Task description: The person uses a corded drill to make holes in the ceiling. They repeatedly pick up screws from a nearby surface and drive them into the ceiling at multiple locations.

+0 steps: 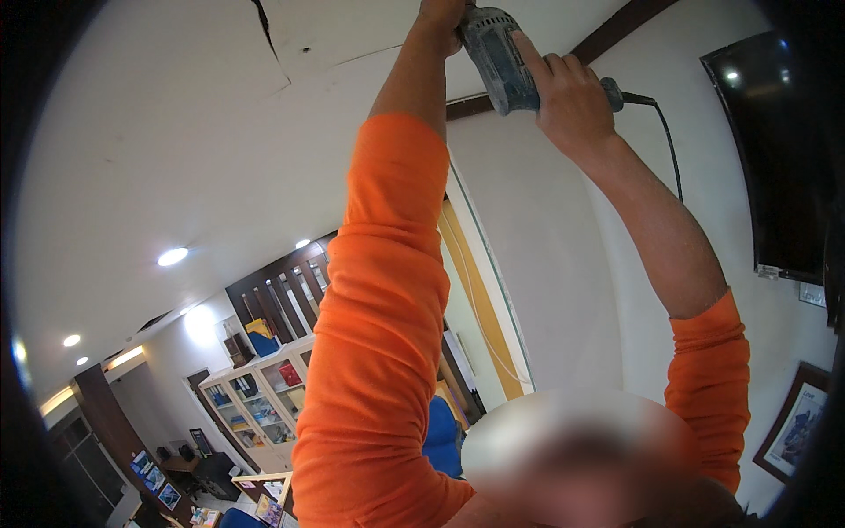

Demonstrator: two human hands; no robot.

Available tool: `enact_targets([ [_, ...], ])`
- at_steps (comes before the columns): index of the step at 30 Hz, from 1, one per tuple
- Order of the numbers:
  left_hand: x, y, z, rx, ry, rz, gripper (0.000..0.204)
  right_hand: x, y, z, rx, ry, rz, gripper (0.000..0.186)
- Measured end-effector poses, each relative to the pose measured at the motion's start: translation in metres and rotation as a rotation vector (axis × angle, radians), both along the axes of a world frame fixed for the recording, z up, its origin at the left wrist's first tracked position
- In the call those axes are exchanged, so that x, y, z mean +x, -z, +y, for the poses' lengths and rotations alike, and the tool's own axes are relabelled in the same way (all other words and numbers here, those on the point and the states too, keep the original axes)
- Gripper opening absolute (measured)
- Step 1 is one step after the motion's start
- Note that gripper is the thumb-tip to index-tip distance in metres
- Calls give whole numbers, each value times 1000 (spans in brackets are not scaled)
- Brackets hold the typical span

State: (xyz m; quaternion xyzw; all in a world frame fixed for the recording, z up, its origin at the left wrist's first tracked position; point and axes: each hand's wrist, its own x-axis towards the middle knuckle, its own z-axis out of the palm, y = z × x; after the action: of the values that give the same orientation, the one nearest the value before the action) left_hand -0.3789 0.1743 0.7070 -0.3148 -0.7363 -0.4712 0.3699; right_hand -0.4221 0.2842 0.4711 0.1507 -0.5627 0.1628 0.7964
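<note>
A dark, dusty corded power drill is raised near the ceiling at the top of the head view, its front end running up out of the picture. My right hand is closed around its rear handle, one finger stretched along the body. My left hand is closed at the drill's front end and is partly cut off by the top edge. Both my arms reach up in bunched orange sleeves. A black power cord leaves the handle and hangs down on the right. What the drill's tip touches is out of view.
The white ceiling has a dark crack and a small hole. A dark television and a framed picture hang on the right wall. Behind my left arm stand glass-door cabinets and a blue chair. A blurred patch covers the lower middle.
</note>
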Motion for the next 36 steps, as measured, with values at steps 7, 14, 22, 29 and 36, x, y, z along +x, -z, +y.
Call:
enact_targets([
  [7,-23,-13,-11,36,137,192,44,-11,5,13,1,56,35,81],
  [14,-28,-43,-9,234,224,39,32,-3,6,15,41,60,20,79],
  [22,-20,-41,-6,109,226,92,29,-10,1,28,30,66,44,80],
  [29,-17,-35,-4,132,181,66,34,-7,0,28,52,-1,-4,78],
  [36,-10,-29,3,145,187,74,37,-10,-1,25,34,-27,17,81],
])
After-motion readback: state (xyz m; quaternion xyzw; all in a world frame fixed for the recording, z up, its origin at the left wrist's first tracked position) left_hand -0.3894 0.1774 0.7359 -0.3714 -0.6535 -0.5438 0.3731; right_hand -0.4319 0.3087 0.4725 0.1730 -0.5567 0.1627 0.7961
